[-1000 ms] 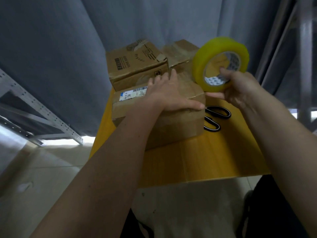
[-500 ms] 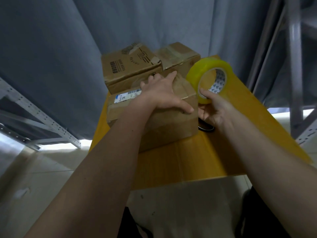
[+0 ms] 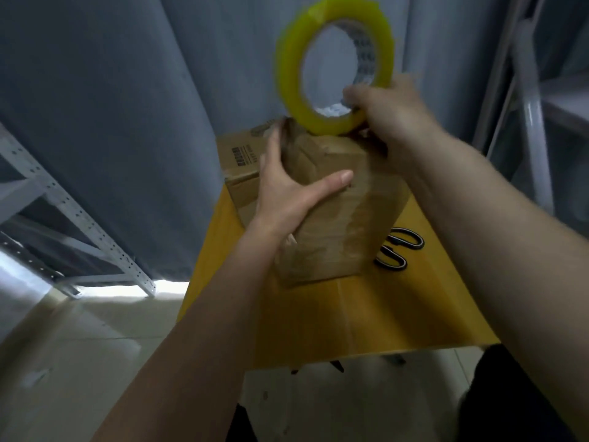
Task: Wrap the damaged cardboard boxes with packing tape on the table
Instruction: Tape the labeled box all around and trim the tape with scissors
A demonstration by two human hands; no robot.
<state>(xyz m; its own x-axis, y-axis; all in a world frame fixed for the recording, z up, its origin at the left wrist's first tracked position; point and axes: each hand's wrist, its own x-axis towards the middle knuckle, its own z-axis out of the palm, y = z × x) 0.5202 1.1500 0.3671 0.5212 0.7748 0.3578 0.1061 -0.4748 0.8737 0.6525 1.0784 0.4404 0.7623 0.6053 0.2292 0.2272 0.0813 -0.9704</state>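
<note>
The left hand (image 3: pixel 283 189) grips the upended cardboard box (image 3: pixel 338 212); the right hand (image 3: pixel 392 113) pinches the tape roll (image 3: pixel 331 63) above it. Keeping tension should prevent wrinkles.

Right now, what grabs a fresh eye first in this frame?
The yellow tape roll, held up high by the right hand above the box, dominates the top centre. Below it the left hand grips a worn cardboard box stood on end on the yellow table. Black-handled scissors lie on the table just right of the box.
</note>
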